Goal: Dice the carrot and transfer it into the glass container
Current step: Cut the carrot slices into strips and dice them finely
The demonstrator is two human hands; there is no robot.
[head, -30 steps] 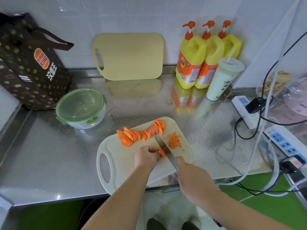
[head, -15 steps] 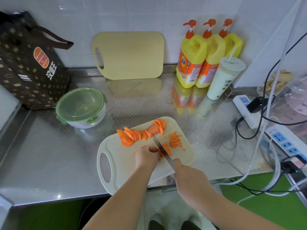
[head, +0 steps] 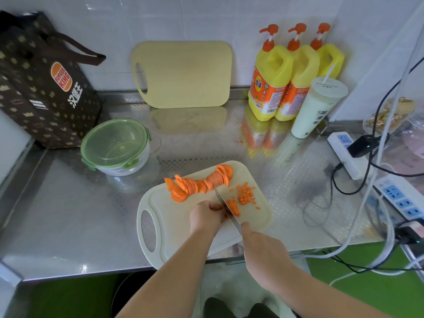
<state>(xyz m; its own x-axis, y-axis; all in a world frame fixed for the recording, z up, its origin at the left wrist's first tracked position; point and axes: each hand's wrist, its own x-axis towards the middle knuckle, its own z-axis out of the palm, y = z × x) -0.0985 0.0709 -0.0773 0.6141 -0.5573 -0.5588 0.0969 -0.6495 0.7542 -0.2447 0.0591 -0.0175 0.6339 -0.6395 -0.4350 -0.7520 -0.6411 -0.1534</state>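
The white plastic cutting board [head: 160, 214] overhangs the steel counter's [head: 68, 214] front edge. Bare steel lies open to its left, up to the lidded, green-rimmed glass container [head: 114, 145]; cables crowd the right. The left hand [head: 206, 216] curls its fingers down onto the orange carrot strips [head: 234, 206], knuckles against the blade. The right hand [head: 263, 251] grips the steel knife [head: 226, 206]. Carrot slices [head: 199, 183] and small diced cubes [head: 245, 195] lie beyond. More strips show right of the blade than a second ago.
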